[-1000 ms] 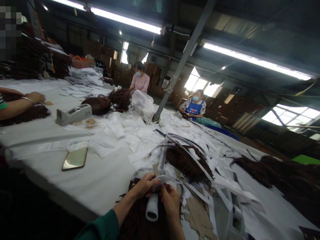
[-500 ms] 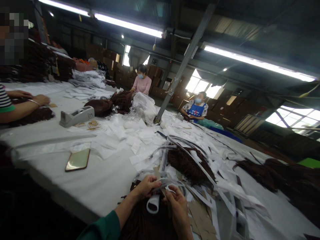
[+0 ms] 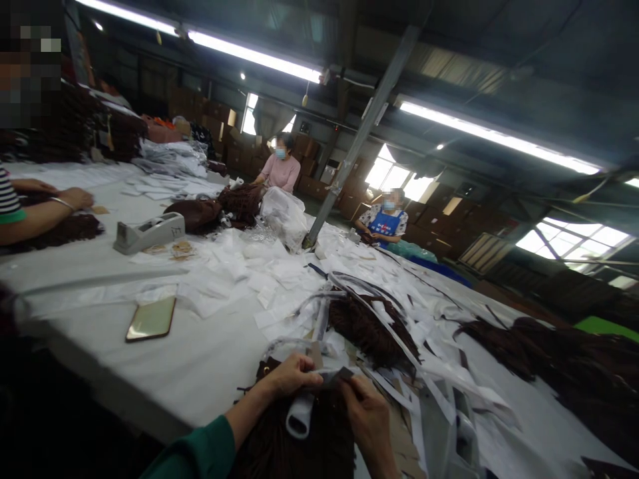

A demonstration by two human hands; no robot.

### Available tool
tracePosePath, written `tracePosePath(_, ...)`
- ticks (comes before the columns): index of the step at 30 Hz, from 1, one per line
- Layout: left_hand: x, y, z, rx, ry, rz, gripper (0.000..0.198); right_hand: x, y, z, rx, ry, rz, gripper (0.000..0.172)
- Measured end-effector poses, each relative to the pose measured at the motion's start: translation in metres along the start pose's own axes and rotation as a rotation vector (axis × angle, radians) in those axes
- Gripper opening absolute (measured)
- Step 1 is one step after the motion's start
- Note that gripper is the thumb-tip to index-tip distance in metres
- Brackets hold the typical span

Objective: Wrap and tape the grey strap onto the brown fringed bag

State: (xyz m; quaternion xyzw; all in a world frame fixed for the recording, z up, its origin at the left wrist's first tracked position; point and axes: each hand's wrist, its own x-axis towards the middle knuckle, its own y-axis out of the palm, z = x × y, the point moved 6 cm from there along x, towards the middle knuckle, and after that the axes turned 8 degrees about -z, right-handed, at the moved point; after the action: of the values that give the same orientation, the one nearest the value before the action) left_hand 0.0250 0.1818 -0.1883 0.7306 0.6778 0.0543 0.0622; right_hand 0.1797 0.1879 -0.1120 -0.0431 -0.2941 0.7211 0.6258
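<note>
My left hand (image 3: 298,376) pinches a pale wrapped strap (image 3: 327,378) between thumb and fingertips, with no gap to speak of; my right hand (image 3: 368,404) nips a dark piece (image 3: 345,374) at the strap's far end. Whether the two are joined I cannot tell. Held from both sides like this, the strap is stretched across in front of me, probably so that it lies steady and I can see the spot I am working on.

Just below my fingers a white tube (image 3: 300,418) lies with its mouth toward me, over the brown bag (image 3: 327,442). The bag sits at the table's near edge, I think to spare my arms any reach.

Beside my right hand are card pieces (image 3: 408,440) and a dispenser (image 3: 452,426), likely set there for quick picking. Beyond lies another fringed bag (image 3: 372,326). The phone (image 3: 151,319) rests off left, well apart from my elbow.
</note>
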Motion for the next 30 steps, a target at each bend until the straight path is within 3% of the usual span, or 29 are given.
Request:
tracePosePath(3, -0.003, 0.009, -0.006, 0.009, 0.024, 0.079, 0.040, 0.009, -0.005, 0.023, -0.222, -0.295, -0.042, 0.021)
tracePosePath(5, -0.006, 0.013, -0.010, 0.035, 0.035, 0.114, 0.034, 0.012, 0.000, 0.028, -0.263, -0.361, 0.032, 0.022)
tracePosePath(9, -0.011, 0.014, -0.017, 0.101, 0.058, 0.150, 0.022, 0.012, 0.015, 0.019, -0.259, -0.272, 0.160, 0.025)
tracePosePath(13, -0.017, 0.018, -0.020, 0.111, 0.087, 0.169, 0.024, 0.011, 0.019, 0.012, -0.211, -0.178, 0.137, 0.023)
tracePosePath(19, -0.020, 0.021, -0.010, 0.131, 0.080, 0.064, 0.031, 0.011, 0.023, 0.006, -0.190, -0.104, 0.086, 0.025)
tracePosePath(26, -0.022, 0.023, -0.008, 0.208, 0.101, 0.045, 0.026, 0.016, 0.020, -0.001, -0.206, -0.023, 0.240, 0.028)
tracePosePath(30, -0.024, 0.025, -0.009, 0.241, 0.122, 0.036, 0.022, 0.014, 0.015, 0.000, -0.239, -0.048, 0.251, 0.027)
